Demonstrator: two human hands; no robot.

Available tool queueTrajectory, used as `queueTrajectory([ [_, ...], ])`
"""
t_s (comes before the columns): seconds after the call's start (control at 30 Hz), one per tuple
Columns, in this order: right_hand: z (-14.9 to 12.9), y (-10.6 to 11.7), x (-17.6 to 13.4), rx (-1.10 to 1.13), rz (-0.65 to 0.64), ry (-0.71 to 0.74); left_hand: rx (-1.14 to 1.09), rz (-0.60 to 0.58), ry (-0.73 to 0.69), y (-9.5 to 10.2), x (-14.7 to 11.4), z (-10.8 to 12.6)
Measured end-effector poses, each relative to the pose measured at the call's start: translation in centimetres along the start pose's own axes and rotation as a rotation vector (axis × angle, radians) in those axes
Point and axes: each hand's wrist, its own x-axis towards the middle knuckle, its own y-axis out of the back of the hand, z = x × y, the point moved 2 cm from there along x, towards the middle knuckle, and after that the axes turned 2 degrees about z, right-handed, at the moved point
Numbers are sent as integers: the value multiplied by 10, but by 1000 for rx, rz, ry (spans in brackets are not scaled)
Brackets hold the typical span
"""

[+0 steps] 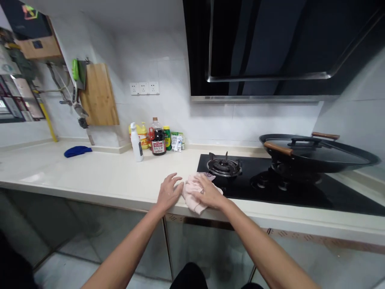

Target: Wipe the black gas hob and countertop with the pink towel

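Observation:
A pale pink cloth lies bunched at the counter's front edge, overlapping the left corner of the black gas hob. My right hand presses on it from above, fingers bent into its folds. Just left of the cloth, my left hand rests on the white countertop with its fingers apart and nothing in them. Whether its fingertips touch the cloth's edge is hard to make out.
A wok with a lid covers the right burner; the left burner is bare. Against the wall stand a white spray bottle, a dark sauce bottle and packets. A blue cloth lies left. The range hood overhangs the hob.

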Motion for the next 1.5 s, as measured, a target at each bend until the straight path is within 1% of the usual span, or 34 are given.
queueTrajectory([
  [0.07,18,16,-21,47,136,-6,13,-40,-69,2,7,10],
  [0.1,31,26,-37,38,213,-1,21,-69,-105,1,12,17],
  [0.17,65,47,-79,-30,377,-23,41,-134,-166,-5,23,32],
  [0.23,108,68,-130,-156,485,-83,61,-203,-205,-16,32,47],
  [0.3,153,87,-181,-361,544,-169,75,-260,-226,-29,35,60],
  [0.37,193,104,-222,-578,577,-236,88,-298,-242,-41,31,68],
  [0.4,208,109,-236,-667,562,-234,95,-304,-248,-46,26,71],
  [0.43,219,112,-246,-735,519,-219,102,-303,-253,-49,21,74],
  [0.5,231,115,-257,-841,483,-230,121,-293,-262,-53,8,80],
  [0.6,232,114,-259,-907,474,-277,143,-301,-294,-52,-14,95],
  [0.67,232,112,-259,-894,443,-276,139,-338,-353,-55,-30,112],
  [0.73,237,112,-260,-877,431,-285,122,-376,-444,-63,-47,135],
  [0.8,244,112,-261,-874,442,-286,118,-378,-534,-79,-63,162],
  [0.9,256,112,-262,-874,461,-246,168,-320,-529,-116,-77,203],
  [0.97,262,111,-262,-862,457,-210,193,-293,-570,-144,-82,233],
  [1.03,267,111,-263,-846,468,-191,207,-230,-639,-169,-84,261],
  [1.1,269,112,-264,-833,498,-176,215,-201,-658,-186,-83,281],
  [1.13,270,113,-264,-830,506,-163,214,-198,-655,-191,-83,286],
  [1.2,271,114,-266,-835,504,-134,203,-171,-652,-193,-82,287],
  [1.3,269,115,-269,-861,481,-105,196,-39,-749,-183,-86,270],
  [1.37,266,114,-271,-882,435,-72,204,31,-809,-176,-90,251],
  [1.43,262,113,-272,-899,386,-42,221,44,-816,-172,-92,229],
  [1.5,259,113,-272,-907,372,-46,242,39,-784,-167,-91,203],
])
